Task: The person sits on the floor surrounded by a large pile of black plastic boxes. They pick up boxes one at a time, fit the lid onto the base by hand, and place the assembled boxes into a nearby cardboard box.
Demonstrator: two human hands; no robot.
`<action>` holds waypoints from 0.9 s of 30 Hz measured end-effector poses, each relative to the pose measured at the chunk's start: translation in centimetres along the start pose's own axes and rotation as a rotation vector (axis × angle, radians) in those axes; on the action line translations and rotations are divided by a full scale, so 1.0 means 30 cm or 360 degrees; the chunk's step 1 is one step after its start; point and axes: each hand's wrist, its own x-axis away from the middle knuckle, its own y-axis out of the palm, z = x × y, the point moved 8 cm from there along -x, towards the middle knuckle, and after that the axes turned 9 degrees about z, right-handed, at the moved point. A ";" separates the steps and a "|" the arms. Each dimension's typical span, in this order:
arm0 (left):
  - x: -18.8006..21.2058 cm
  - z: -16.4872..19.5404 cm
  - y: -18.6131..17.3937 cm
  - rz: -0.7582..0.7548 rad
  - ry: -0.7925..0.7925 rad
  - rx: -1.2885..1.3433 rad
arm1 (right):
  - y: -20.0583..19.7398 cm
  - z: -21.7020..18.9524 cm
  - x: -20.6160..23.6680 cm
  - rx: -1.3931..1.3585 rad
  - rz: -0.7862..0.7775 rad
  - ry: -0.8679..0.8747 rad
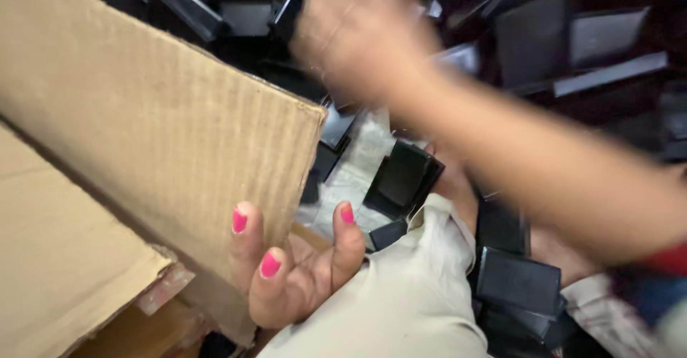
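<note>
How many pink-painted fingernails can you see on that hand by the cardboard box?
3. One lies against the cardboard box flap, one sits lower in the middle, one points toward the black cases. The left hand may hide more.

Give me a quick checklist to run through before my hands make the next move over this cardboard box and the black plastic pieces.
1. Left hand on the brown corrugated cardboard box flap: ok, fingers curl at its lower edge.
2. Right hand holding a piece: cannot tell, it is blurred.
3. Black rectangular plastic pieces within view: ok, many lie scattered beyond the flap.
4. Black pieces on the cream cloth over the lap: ok, a few rest beside it.
5. Inside of the box visible: not ok, the flap hides it.
</note>
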 end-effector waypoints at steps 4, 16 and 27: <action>0.062 0.026 0.013 0.0077 -0.0250 0.0070 | 0.349 -0.421 0.044 -0.0543 -0.0292 -0.0294; 0.292 0.050 0.073 -0.0074 -0.0603 0.0347 | 0.265 0.178 0.185 0.0649 -0.0956 -0.0150; 0.637 0.260 0.270 -0.2511 -0.1434 0.0422 | -0.615 0.856 0.348 0.1615 -0.0766 0.0556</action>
